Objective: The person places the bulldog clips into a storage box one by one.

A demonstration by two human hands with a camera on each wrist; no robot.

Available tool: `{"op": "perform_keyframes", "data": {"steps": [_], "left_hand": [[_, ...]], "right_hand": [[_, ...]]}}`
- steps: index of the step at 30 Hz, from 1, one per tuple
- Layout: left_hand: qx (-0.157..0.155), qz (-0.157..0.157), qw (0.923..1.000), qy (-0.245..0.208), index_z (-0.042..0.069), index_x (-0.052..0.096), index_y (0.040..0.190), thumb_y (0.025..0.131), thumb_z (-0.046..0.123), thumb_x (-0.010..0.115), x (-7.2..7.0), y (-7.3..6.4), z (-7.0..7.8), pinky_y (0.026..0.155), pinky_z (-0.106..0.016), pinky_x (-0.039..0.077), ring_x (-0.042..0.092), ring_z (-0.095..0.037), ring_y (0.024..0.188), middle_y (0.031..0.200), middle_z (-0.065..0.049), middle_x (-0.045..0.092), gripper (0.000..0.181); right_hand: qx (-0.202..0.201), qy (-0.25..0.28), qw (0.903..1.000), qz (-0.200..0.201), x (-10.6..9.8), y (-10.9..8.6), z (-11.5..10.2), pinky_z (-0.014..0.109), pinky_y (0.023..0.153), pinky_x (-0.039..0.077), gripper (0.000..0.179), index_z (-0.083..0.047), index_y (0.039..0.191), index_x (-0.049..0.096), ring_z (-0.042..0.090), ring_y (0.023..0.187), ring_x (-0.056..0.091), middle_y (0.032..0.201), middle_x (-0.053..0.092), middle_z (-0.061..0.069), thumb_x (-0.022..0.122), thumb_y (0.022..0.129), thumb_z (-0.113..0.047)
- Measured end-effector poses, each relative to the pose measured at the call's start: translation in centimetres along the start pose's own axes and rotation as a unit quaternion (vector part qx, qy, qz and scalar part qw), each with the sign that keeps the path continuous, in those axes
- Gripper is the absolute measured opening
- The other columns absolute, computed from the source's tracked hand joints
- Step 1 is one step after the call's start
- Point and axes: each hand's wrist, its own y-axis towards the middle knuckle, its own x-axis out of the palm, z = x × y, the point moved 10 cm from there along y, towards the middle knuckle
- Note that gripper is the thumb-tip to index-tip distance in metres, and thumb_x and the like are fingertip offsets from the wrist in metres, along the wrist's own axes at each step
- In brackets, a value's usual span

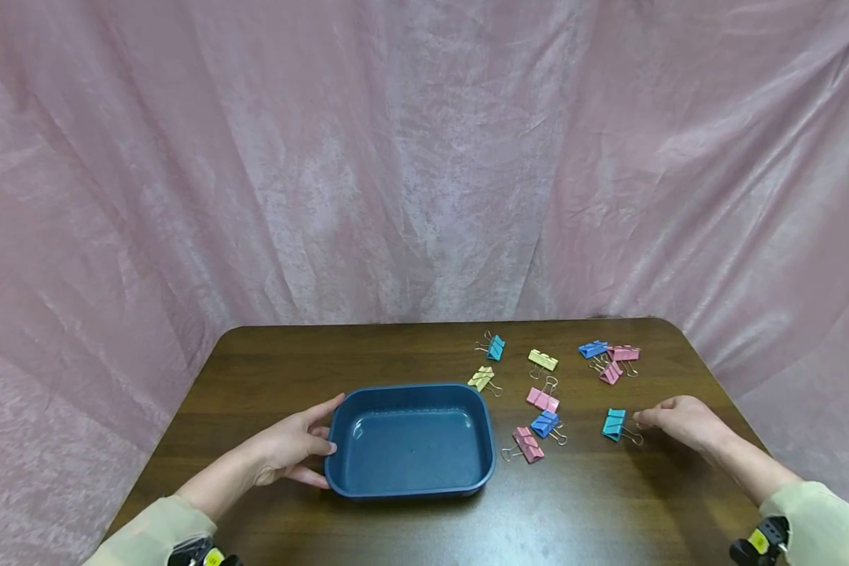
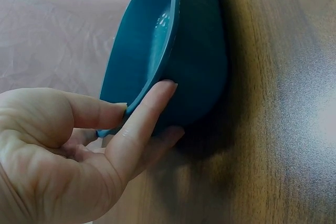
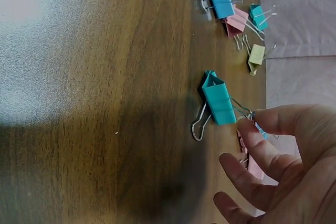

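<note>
A dark blue rectangular tray (image 1: pixel 410 495) lies on the table, left of the clips. My left hand (image 1: pixel 293 448) grips its left end, with the thumb (image 2: pixel 102 113) at the rim and the other fingers along the outer wall. On the right side, a teal binder clip (image 3: pixel 218 100) lies by my right hand (image 1: pixel 682 424). The thumb and index finger of that hand pinch the end of one of its wire handles. The remaining fingers (image 3: pixel 247 177) are bent loosely below.
Between tray and right hand lie a blue clip (image 1: pixel 545 424), pink clips (image 1: pixel 527 445) and yellow clips (image 1: pixel 542 360). Another teal clip (image 1: pixel 495 347) is near the back edge. A blue clip (image 1: pixel 593 349) and two pink clips (image 1: pixel 623 353) cluster at back right. A pink curtain (image 1: pixel 424 173) hangs behind the table.
</note>
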Motion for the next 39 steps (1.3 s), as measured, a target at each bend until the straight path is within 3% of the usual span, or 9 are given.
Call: {"op": "perform_keyframes", "data": {"steps": [24,39], "left_hand": [[0.007,-0.011,0.9999,-0.001,0.018,0.015,0.166,0.097,-0.005,0.058,0.36,0.02,0.23,0.069,-0.051,0.063,0.065,-0.042,0.114,0.149,-0.037,0.039,0.085],[0.009,-0.013,0.9999,-0.003,0.018,0.014,0.166,0.097,-0.005,0.059,0.35,0.06,0.22,0.07,-0.051,0.063,0.065,-0.042,0.114,0.15,-0.037,0.038,0.085]], "right_hand": [[-0.002,-0.01,0.9999,0.011,0.01,0.29,-0.11,0.063,0.095,0.047,0.035,0.0,0.095,0.081,0.05,0.116,0.056,0.119,0.067,0.03,0.066,0.094,-0.032],[-0.013,-0.017,0.9998,0.002,0.05,0.33,-0.58,0.062,0.094,0.048,0.035,0.001,0.097,0.08,0.053,0.117,0.056,0.114,0.07,0.028,0.062,0.098,-0.029]]}}
